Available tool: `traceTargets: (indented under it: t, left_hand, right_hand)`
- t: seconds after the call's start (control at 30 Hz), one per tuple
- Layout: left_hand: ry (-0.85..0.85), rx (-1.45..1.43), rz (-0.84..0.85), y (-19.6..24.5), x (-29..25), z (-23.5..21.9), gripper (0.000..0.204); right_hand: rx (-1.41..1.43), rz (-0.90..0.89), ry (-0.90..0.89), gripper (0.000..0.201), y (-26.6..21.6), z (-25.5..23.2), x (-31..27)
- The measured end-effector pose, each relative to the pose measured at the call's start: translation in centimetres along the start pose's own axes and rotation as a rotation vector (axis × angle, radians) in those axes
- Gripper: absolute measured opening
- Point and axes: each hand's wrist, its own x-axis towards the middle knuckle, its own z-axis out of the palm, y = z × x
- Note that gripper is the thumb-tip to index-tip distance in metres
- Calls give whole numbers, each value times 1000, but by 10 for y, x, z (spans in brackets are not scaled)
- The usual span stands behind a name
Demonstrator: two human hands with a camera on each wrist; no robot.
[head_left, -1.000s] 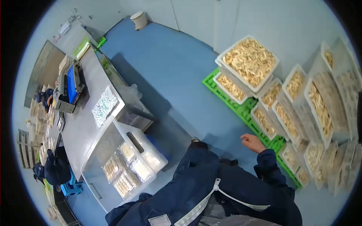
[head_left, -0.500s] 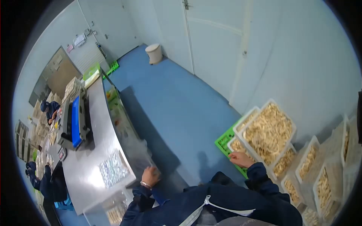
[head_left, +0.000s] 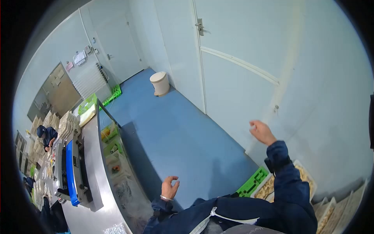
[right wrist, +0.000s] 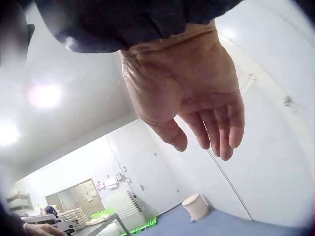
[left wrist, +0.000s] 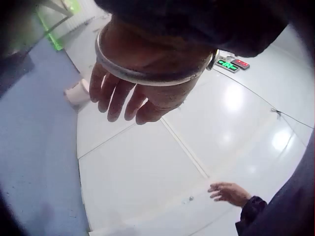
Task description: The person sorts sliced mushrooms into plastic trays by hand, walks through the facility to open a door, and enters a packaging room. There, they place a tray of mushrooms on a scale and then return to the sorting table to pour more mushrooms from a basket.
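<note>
Both hands hang in the air with nothing held. My left hand [head_left: 170,188], a bangle [head_left: 166,199] at its wrist, is low in front of the body beside the metal table [head_left: 93,148]. In the left wrist view its fingers [left wrist: 114,101] hang loosely bent. My right hand [head_left: 263,133] is raised at the right, overlapping the pale wall panel in the head view. The right wrist view shows its bare palm [right wrist: 192,88] and loosely hanging fingers. Beneath the right sleeve, a crate of pale yellowish pieces [head_left: 306,177] is partly hidden.
A long machine with a blue bar [head_left: 71,171] stands on the table. A white bin [head_left: 160,85] is on the blue floor [head_left: 171,136] by the wall. A green pallet [head_left: 253,181] lies at lower right, near more crates [head_left: 331,214]. Another person [head_left: 47,136] works at far left.
The view has swung up toward the wall and door, so the crates and table front slide low. My left hand has come into view; the right hand has risen from beside the crates.
</note>
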Motion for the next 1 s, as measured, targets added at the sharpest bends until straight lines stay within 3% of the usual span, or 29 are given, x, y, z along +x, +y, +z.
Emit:
traceTargets:
  t: [0.17,0.3,0.43,0.6,0.7,0.73,0.83,0.87,0.97,1.0]
  left_hand:
    - [75,-55,-278,-56,69,-3,23]
    - [109,-119,-368,-105,149,-8,24]
    - [121,-134,-310,-123,269,-16,21]
    - [10,-165,-196,-88,425,-6,17]
    - [-5,-173,-41,-71,502,15,20]
    - [-11,-215,-16,-67,527,21,21]
    - [17,-247,-33,-64,579,43,23]
    - [-9,-259,-122,-61,592,48,23]
    - [-69,-316,-222,-59,629,61,20]
    - [-86,-338,-221,-61,642,67,20]
  right_hand:
    - [-49,-131,79,42,-4,-7,224]
    - [-148,-166,140,49,-10,-8,377]
    - [-200,-139,261,51,-21,-6,505]
    - [-356,-181,328,52,-22,-11,651]
    - [-475,-215,374,47,-13,-9,736]
    - [-508,-225,389,46,-5,-2,759]
    - [-560,-2,153,40,-2,6,819]
    - [-226,110,8,38,0,6,828]
    - [-250,-210,331,33,38,35,832]
    - [-188,-202,407,31,42,49,826]
